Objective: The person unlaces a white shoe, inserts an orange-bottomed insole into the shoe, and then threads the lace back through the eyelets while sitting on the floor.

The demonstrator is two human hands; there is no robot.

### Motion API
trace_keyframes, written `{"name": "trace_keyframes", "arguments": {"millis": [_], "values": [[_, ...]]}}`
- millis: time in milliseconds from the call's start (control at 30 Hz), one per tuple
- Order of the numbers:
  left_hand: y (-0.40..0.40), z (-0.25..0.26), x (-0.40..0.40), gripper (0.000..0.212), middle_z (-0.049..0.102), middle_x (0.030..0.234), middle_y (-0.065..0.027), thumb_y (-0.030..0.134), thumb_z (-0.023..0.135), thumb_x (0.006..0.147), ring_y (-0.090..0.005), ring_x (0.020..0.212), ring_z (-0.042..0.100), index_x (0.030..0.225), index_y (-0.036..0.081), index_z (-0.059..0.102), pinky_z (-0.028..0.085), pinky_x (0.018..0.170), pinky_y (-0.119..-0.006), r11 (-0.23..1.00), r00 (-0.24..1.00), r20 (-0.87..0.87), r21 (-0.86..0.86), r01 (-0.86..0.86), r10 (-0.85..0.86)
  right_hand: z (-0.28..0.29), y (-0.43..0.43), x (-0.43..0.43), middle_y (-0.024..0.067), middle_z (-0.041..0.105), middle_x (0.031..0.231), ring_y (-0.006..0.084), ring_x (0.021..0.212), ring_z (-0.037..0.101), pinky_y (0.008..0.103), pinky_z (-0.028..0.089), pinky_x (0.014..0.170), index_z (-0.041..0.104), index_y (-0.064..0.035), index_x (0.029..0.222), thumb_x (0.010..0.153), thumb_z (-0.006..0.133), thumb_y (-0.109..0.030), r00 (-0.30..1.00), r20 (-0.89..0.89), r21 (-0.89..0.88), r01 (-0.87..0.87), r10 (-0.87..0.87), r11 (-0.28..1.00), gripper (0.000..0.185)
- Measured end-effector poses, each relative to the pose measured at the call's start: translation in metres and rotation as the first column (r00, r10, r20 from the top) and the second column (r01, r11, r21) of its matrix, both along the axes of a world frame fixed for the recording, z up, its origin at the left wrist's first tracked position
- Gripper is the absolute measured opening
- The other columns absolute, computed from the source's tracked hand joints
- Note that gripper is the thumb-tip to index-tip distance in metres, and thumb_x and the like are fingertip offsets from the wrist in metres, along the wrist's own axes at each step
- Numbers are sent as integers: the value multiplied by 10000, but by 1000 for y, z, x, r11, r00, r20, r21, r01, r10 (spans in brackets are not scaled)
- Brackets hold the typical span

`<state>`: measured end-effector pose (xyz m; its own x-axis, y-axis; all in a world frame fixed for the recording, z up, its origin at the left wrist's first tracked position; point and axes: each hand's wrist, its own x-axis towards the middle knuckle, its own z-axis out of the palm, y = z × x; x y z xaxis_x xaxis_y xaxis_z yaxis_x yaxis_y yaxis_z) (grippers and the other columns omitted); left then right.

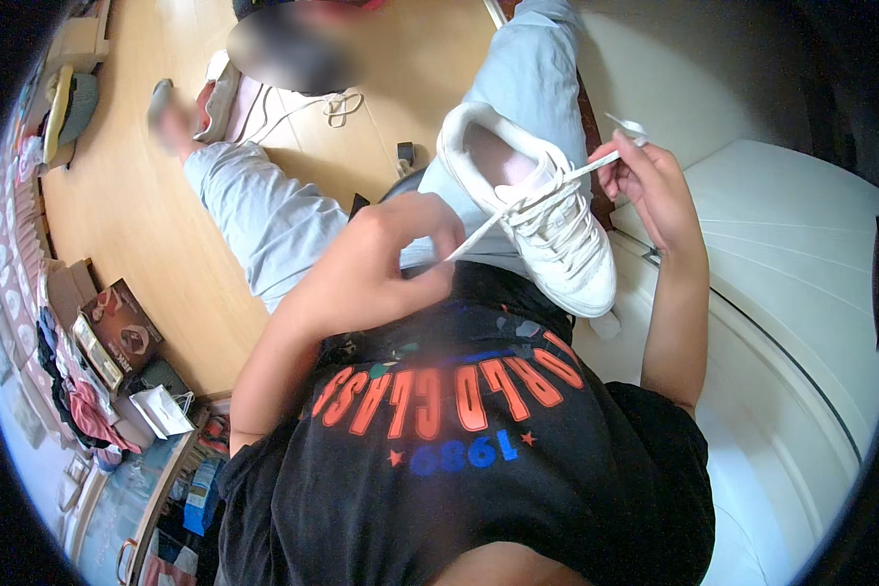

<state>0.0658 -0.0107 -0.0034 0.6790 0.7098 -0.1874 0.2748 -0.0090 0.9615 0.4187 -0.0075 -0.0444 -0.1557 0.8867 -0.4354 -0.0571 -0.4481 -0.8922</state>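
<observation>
A white lace-up sneaker lies across my right thigh, its toe towards my body and its opening away from me. Its lace is crossed over once near the tongue, and both ends are drawn out to the sides. My left hand, slightly blurred, pinches one lace end between thumb and fingers, left of the shoe. On the other side, my right hand grips the opposite lace end, with its tip sticking out above the fingers. Neither hand touches the shoe's body.
White cabinet-like panels stand close on my right. On the wooden floor lie a thin pale cord and a white-and-red item. Boxes, clothes and a glass-topped cabinet line the left. A dark patch at the top is blurred.
</observation>
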Motion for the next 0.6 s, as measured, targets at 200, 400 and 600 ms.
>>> {"name": "trace_keyframes", "arguments": {"millis": [200,400,600], "values": [[7,-4,31,320,713,990,-76,262,680,979,-149,949,646,1077,-41,651,505,899,-322,982,996,-42,-169,-81,75,11,3,-29,104,632,1149,156,1012,615,295,485,960,640,40,1262,939,660,-72,891,383,274,141,-243,951,341],[9,-2,39,259,709,878,-65,230,651,1015,-130,866,640,1014,-27,683,507,823,-293,963,990,-64,-231,-139,127,49,8,-41,92,666,1117,178,1088,619,371,348,1152,658,3,1070,860,695,-40,817,550,355,-417,174,837,218],[10,-8,38,154,704,1087,-102,164,707,958,-198,1003,640,962,12,682,488,907,-343,975,984,129,170,-141,120,52,14,-40,49,622,947,138,901,585,313,460,931,614,-8,968,911,681,-63,847,460,279,-422,266,863,104]]}}
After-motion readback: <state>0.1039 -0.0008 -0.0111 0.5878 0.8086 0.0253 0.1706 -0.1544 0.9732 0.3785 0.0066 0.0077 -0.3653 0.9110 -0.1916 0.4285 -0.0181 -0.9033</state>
